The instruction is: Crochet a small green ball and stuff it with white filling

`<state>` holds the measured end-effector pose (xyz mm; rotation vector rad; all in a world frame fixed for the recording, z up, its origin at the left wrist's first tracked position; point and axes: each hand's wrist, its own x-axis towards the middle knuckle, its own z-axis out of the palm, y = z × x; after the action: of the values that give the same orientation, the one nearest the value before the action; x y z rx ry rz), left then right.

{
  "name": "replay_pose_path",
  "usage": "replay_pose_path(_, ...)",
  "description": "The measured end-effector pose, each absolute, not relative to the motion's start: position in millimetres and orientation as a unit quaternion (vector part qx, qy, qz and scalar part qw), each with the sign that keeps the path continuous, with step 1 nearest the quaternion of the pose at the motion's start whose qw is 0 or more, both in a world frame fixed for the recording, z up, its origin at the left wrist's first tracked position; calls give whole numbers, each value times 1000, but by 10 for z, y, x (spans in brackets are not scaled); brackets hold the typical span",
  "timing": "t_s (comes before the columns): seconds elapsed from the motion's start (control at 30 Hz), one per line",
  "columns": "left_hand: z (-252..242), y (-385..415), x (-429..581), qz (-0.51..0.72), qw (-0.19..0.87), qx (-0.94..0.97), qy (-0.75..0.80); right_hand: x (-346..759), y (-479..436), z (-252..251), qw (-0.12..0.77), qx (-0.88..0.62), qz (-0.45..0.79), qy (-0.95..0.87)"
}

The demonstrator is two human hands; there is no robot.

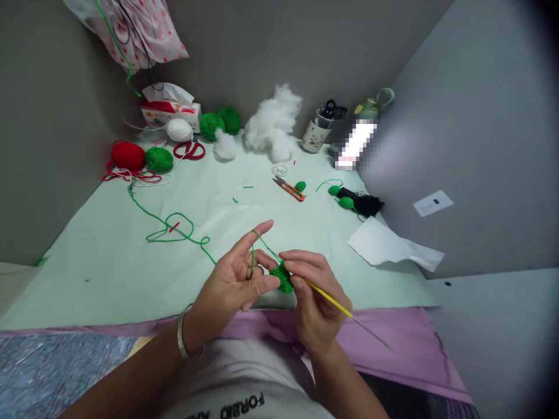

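Observation:
My left hand (240, 276) pinches a small green crochet piece (283, 278) between thumb and fingers, with the index finger raised and green yarn (174, 227) looped over it. My right hand (312, 291) is closed round a yellow crochet hook (332, 301) whose tip is at the green piece; its metal end sticks out to the lower right. The yarn trails left across the pale green table (109, 267) towards a green yarn ball (159, 158). Both hands hover over the table's near edge.
At the back lie a red yarn ball (127, 155), a white ball (179, 130), two green balls (220, 122), red scissors (190, 151), a tissue box (170, 110), white stuffing (273, 125) and a cup of tools (318, 131). Orange snips (289, 188), small green pieces (345, 202) and paper (388, 244) sit right.

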<state>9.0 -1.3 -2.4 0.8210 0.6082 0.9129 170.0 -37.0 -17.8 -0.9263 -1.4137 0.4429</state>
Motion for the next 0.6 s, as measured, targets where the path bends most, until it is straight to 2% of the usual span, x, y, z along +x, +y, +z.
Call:
replay_pose_path(0.27,-33,28,79,435,771,365,288,1658,-265,-226,705,-371,348,-495)
replay_pose_path(0.5,-55,17,76,442,741,395,315,1614,-358,-201,669,-434,218,-562)
replay_pose_path(0.6,-36,12,58,425,751,394,317,1643,-338,-208,688,-399,268,-544)
